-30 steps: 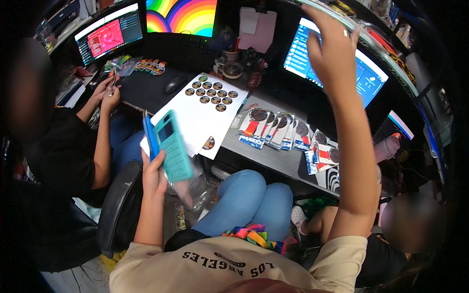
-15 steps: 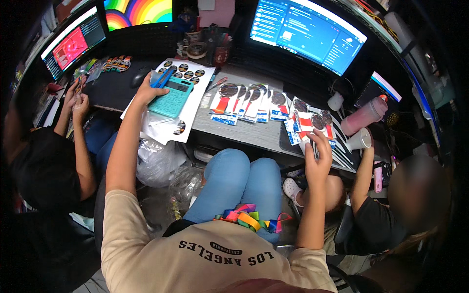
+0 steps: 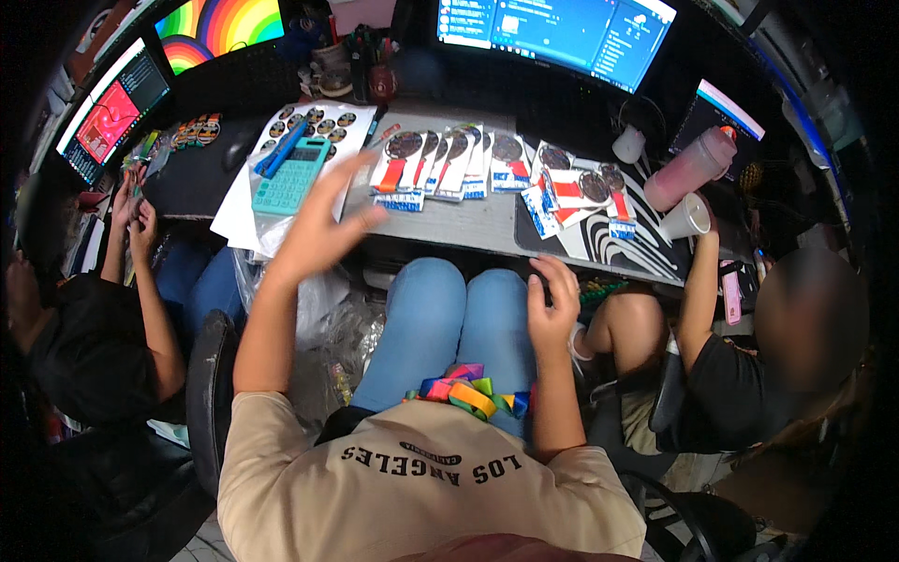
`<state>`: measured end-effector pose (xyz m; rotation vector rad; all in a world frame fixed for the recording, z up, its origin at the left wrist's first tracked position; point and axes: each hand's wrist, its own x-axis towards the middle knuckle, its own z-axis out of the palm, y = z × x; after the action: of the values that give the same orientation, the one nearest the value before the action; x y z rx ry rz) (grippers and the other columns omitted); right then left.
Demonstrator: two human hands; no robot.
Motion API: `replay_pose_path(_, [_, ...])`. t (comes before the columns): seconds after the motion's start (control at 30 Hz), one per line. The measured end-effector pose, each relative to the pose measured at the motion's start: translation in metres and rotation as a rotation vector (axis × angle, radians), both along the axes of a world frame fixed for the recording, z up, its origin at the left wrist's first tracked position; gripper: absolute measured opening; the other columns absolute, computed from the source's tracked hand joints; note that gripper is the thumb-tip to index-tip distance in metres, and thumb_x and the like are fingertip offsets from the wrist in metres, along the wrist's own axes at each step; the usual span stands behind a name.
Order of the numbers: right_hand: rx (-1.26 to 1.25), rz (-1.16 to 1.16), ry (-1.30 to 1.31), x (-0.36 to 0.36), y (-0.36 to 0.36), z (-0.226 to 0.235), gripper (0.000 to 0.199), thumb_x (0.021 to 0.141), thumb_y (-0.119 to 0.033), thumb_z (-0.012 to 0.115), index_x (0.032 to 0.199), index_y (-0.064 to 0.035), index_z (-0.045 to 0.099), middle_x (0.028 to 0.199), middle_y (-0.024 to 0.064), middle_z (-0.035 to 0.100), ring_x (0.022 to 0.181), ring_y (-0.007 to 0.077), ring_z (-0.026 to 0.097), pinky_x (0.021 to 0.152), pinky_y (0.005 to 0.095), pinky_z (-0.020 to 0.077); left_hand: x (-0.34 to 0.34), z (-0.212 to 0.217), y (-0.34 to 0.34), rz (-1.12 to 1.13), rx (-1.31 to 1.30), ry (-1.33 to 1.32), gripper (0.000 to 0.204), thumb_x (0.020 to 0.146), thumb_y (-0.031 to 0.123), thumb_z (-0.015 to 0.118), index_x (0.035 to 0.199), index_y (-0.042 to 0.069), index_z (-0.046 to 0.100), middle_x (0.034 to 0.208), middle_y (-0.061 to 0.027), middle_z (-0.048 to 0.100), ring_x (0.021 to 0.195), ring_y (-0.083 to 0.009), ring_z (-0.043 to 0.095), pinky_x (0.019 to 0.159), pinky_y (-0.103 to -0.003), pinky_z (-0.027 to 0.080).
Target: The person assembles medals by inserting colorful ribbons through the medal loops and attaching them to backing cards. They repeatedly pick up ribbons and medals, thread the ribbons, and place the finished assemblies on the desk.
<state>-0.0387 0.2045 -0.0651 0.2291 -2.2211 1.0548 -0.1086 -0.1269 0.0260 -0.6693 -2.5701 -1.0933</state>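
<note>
My left hand point(image 3: 323, 229), slightly blurred, is open with its fingers spread over the desk edge, just right of a teal calculator point(image 3: 298, 178). A long blue tool point(image 3: 281, 150), its kind unclear, lies across the calculator's left side. Under them are white sheets point(image 3: 351, 122) with round dark stickers. My right hand point(image 3: 554, 304) hovers above the front of the desk by my right knee, fingers loosely bent and nothing visible in it. Beyond the hands lie several bagged medals point(image 3: 405, 150) with red-and-white ribbons, in an overlapping row. More bagged medals point(image 3: 592, 190) lie farther right.
Colourful ribbons point(image 3: 473, 398) rest on my lap. At the right stand a pink bottle point(image 3: 688, 170) and a white cup point(image 3: 688, 217), the cup touched by a co-worker's hand point(image 3: 708, 229). Another person's hands point(image 3: 136, 206) work at the left. Monitors point(image 3: 562, 37) line the back.
My left hand has let go of the blue tool on the calculator and moved right, opening. My right hand has drawn back from the right-hand medals toward my knee. The view has shifted.
</note>
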Motion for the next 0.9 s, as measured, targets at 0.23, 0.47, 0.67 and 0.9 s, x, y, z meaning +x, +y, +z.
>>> replay_pose_path(0.23, [-0.062,-0.011,-0.146,0.042,0.027,-0.017,0.019,0.084,-0.002,0.062,0.101,-0.0033,0.069,0.108,0.0149,0.067,0.103,0.0302,0.062,0.093,0.0377,0.0456,0.09,-0.064,0.069,-0.744,-0.279,-0.657,0.061,0.087,0.034,0.067,0.137,0.004,0.049,0.14,-0.0194,0.049,0.131,-0.0364,0.044,0.109,-0.045,0.034])
replay_pose_path(0.47, [-0.146,0.154,-0.655,0.116,0.044,-0.02,0.015,0.088,-0.009,0.062,0.101,-0.0045,0.069,0.098,0.0121,0.066,0.09,0.0264,0.062,0.081,0.035,0.0488,0.136,-0.107,0.081,-0.625,-0.327,-0.551,0.049,0.082,0.029,0.071,0.126,0.01,0.059,0.125,-0.0131,0.058,0.117,-0.0325,0.053,0.1,-0.043,0.038])
replay_pose_path(0.67, [0.309,0.359,-0.705,0.159,0.039,-0.018,0.038,0.078,-0.027,0.074,0.112,-0.0118,0.067,0.115,0.0108,0.059,0.106,0.0322,0.055,0.092,0.0441,0.0436,0.148,-0.122,0.091,-0.631,-0.28,-0.621,0.026,0.078,0.018,0.073,0.103,0.011,0.069,0.116,-0.0126,0.063,0.108,-0.0346,0.057,0.093,-0.043,0.043])
replay_pose_path(0.9, [0.289,0.342,-0.605,0.133,0.04,-0.011,0.035,0.078,-0.029,0.074,0.109,-0.0127,0.068,0.116,0.013,0.06,0.108,0.0338,0.056,0.094,0.0449,0.0429,0.138,-0.112,0.08,-0.663,-0.263,-0.707,0.034,0.077,0.014,0.072,0.11,0.008,0.069,0.124,-0.0184,0.061,0.112,-0.0379,0.057,0.098,-0.045,0.043])
